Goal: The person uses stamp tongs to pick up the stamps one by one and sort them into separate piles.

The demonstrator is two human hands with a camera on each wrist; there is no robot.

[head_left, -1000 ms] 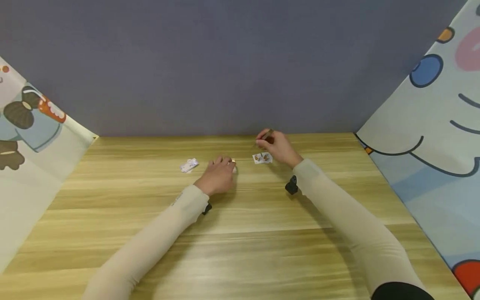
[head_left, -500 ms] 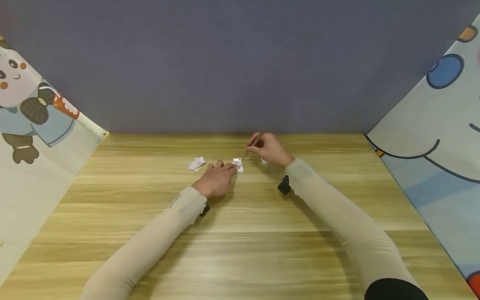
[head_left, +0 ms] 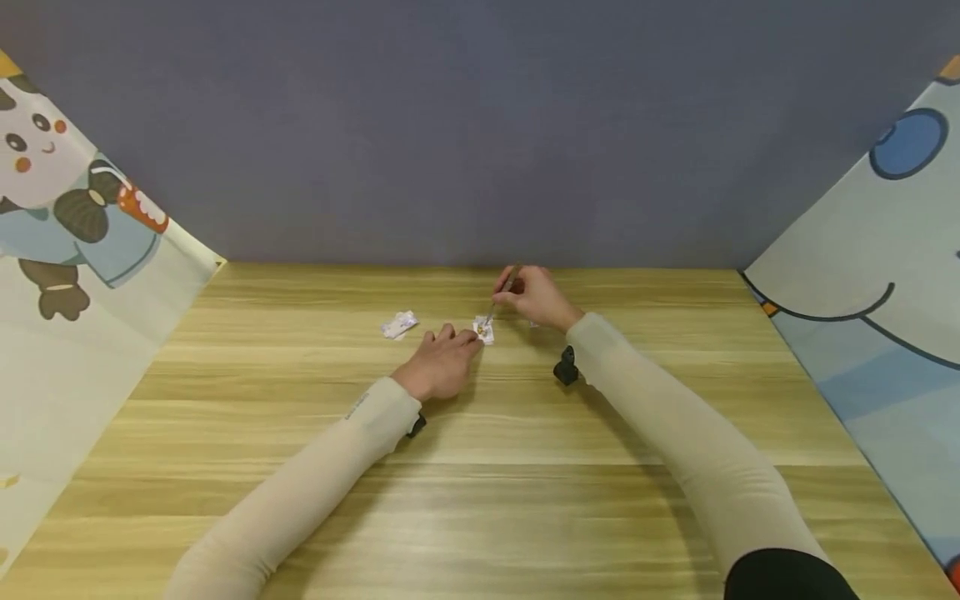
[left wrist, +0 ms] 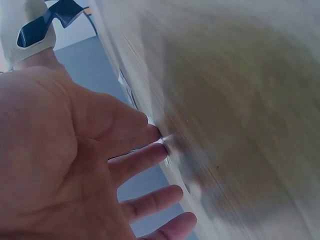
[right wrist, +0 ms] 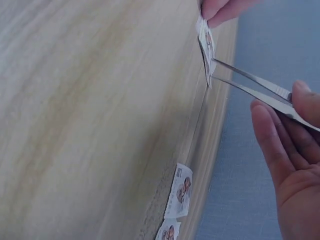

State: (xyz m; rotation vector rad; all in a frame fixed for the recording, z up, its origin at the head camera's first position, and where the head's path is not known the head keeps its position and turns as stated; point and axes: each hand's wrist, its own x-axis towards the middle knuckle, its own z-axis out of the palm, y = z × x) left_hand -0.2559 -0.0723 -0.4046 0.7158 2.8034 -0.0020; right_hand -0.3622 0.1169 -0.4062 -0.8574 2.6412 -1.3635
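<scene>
Tweezers [right wrist: 278, 89] are pinched between the thumb and fingers of my right hand [head_left: 536, 298]. Their two tips, spread slightly apart, reach the edge of a small white stamp-like paper [right wrist: 206, 47] with a printed picture. At that paper's other end, my left hand [head_left: 441, 365] presses with its fingertips, the remaining fingers stretched out over the table. In the head view the same paper lies just right of the left fingers. Two similar stamps [right wrist: 181, 192] lie in a row below the right hand, mostly hidden by it in the head view.
A small heap of whitish papers [head_left: 399, 324] lies left of the left hand on the wood-grain table [head_left: 480, 500]. A grey-blue panel [head_left: 480, 133] rises behind the table, with cartoon-printed panels [head_left: 862, 292] along both sides.
My right hand moves left from above the pair of stamps, bringing the tweezers down to the paper by my left hand. The left fingers draw back, showing more of that paper.
</scene>
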